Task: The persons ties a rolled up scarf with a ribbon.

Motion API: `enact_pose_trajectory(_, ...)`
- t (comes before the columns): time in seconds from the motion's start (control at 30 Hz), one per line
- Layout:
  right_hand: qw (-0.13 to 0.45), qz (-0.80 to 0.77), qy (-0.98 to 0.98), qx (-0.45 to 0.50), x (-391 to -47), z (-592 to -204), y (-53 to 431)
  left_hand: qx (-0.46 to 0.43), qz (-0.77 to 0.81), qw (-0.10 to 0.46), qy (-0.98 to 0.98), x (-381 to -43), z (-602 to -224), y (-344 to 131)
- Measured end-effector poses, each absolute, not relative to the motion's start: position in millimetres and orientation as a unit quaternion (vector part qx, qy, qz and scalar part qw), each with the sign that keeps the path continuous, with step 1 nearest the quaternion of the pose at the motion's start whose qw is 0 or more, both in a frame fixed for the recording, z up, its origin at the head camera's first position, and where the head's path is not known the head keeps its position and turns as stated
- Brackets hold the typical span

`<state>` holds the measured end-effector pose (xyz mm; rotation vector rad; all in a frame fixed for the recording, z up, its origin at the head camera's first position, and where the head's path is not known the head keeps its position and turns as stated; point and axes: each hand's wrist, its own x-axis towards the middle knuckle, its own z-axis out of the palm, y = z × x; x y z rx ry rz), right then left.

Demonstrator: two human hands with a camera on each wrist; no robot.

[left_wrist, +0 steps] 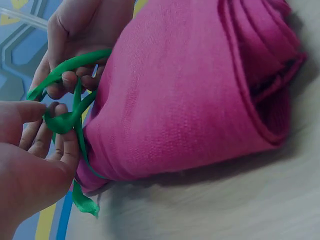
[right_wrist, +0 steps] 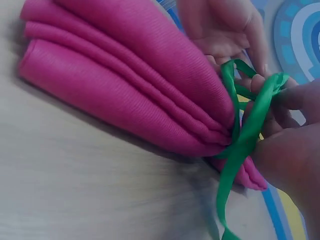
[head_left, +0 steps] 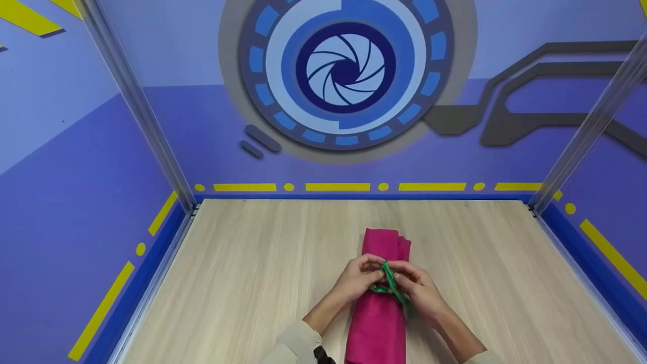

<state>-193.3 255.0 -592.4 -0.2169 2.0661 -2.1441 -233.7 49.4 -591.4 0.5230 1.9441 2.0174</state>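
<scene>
A magenta folded cloth (head_left: 376, 323) lies lengthwise on the table, its layered folds showing at the end in the right wrist view. Round its middle runs a green ribbon (head_left: 389, 275), which draws the cloth in at that spot. My left hand (head_left: 356, 278) pinches a loop of the ribbon above the cloth. From the other side my right hand (head_left: 419, 288) pinches another stretch of it, fingertips close to the left ones. One ribbon tail (right_wrist: 227, 200) hangs down beside the cloth on the right; another tail (left_wrist: 86, 202) dangles on the left.
The light wood table (head_left: 242, 283) extends to both sides of the cloth. A blue-purple back wall (head_left: 177, 136) with a round emblem stands behind it. Clear corner posts (head_left: 136, 101) rise at the back left and back right, with side walls along both edges.
</scene>
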Motion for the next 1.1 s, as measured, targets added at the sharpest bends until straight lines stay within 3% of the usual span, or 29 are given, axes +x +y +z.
enact_pose_trajectory(0.43,0.036,-0.673,0.734,-0.078,-196,-599,241,0.215,0.666,0.150,0.699,-233,-591,46)
enact_pose_trajectory(0.83,-0.007,-0.678,0.734,-0.018,-196,-600,239,0.217,0.662,0.075,0.713,-233,-593,49)
enact_pose_trajectory(1.1,-0.008,-0.666,0.746,0.004,-198,-602,238,0.246,0.660,0.122,0.699,-232,-592,44)
